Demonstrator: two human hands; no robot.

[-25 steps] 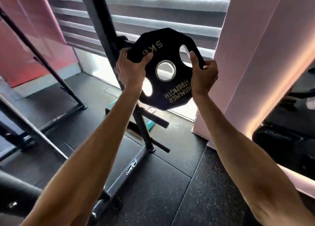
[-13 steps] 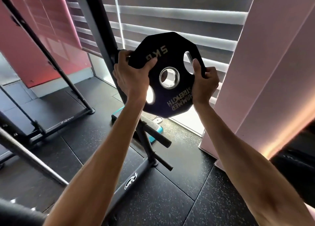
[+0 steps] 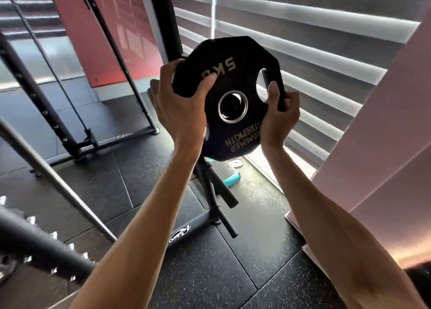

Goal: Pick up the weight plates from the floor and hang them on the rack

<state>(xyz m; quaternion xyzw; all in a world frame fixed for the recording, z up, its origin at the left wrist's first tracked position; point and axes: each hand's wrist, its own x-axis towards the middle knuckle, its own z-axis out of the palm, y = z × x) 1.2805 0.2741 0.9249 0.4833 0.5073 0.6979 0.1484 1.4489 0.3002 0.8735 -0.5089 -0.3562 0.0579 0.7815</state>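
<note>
Up it goes: a black plate (image 3: 242,75) is held in both hands, well clear of the floor (image 3: 205,273), right in front of the rack (image 3: 166,17) upright and against the striped blinds (image 3: 314,35). It is gripped from either side. The left hand (image 3: 179,108) is wrapped over the upper left edge, with the thumb laid across the face onto the "5KG" lettering and the fingers curled out of sight behind. The right hand (image 3: 277,119) is closed on the right edge, with the thumb pointed up along the face just beside a grip cut-out and the fingers folded round the rim. Nothing else is carried in either hand. The plate is seen face-on and turned upside down: "5KG" is inverted at the top, "HAMMER STRENGTH" inverted at the bottom, and the steel-ringed centre hole is framed between the two hands. Something dark is seen through that hole, but whether a peg is in it cannot be told. Lower on the rack, two bare pegs (image 3: 225,193) are angled out to the right, just above the rack's foot, which is planted on the floor mats. A teal object (image 3: 232,179) is seen on the floor behind the rack, below the plate's lower edge. A steel bar (image 3: 58,182) is slanted across the left side, a red panel (image 3: 105,28) is seen at top left, and the right edge is taken up by a pale wall (image 3: 384,157).
</note>
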